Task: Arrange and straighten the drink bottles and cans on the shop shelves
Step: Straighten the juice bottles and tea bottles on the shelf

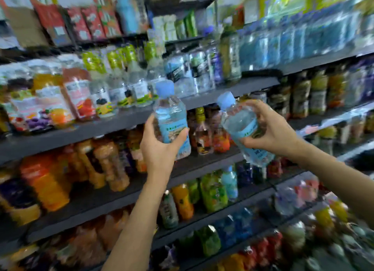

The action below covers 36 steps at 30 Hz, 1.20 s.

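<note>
Two hands raised | left grips upright bottle | right grips tilted bottle

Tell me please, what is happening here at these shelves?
A person stands before shop shelves full of drinks and holds one small water bottle in each hand. The left hand grips a bottle with a light blue cap, nearly upright. The right hand grips a second, similar bottle, tilted to the left. Both bottles are in the air in front of the shelves, not yet set down. The picture is blurred, so the labels cannot be read.
</note>
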Tool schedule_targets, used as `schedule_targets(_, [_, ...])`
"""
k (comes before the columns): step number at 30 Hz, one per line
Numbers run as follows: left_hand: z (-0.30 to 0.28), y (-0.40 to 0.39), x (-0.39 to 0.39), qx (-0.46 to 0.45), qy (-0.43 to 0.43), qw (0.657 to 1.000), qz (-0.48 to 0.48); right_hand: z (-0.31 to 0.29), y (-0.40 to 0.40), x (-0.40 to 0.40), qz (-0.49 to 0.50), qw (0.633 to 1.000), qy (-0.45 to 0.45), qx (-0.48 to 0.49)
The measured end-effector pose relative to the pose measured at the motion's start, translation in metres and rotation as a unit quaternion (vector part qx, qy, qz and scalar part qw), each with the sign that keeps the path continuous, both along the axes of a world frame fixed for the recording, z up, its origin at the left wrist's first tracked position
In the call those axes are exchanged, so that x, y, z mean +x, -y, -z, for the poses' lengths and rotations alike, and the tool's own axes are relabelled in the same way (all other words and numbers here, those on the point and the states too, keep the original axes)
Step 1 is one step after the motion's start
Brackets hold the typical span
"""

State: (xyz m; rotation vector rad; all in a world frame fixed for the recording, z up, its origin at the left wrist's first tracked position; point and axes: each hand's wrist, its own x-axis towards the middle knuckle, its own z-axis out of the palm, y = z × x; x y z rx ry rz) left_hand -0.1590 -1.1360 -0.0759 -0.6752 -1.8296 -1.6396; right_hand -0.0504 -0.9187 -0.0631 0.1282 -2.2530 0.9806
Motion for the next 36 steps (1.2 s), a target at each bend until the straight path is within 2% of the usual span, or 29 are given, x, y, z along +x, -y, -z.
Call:
schedule_targets(6, [-0.044,-0.153,-0.017,-0.016,-0.023,0.997,0.068,-0.021,-0.128,0.014,0.085,0.995,-0.052,-0.024])
schedule_targets(12, [-0.078,-0.268,-0.048,-0.033,-0.065,0.993,0.093,-0.042,-0.224,-0.025,0.122,0.989,-0.078,-0.010])
schedule_targets(17, [-0.112,-0.355,-0.075,-0.014,-0.030,0.992,0.119,-0.063,-0.298,-0.046,0.135,0.981,-0.128,-0.053])
schedule_targets(21, [-0.126,-0.408,-0.106,-0.022,-0.027,0.996,0.081,-0.086,-0.357,-0.070,0.121,0.972,-0.183,-0.089])
schedule_targets(26, [-0.127,-0.440,-0.132,-0.051,0.030,0.998,-0.008,-0.108,-0.390,-0.120,0.087,0.953,-0.248,-0.151])
schedule_targets(30, [-0.136,-0.459,-0.132,-0.148,0.062,0.984,-0.075,-0.117,-0.398,-0.163,0.036,0.980,-0.160,-0.115])
schedule_targets(33, [-0.129,-0.473,-0.124,-0.160,0.039,0.977,-0.132,-0.117,-0.392,-0.189,-0.033,0.989,-0.095,-0.108])
schedule_targets(36, [-0.110,-0.473,-0.116,-0.197,0.088,0.961,-0.172,-0.112,-0.388,-0.200,-0.084,0.994,-0.012,-0.070])
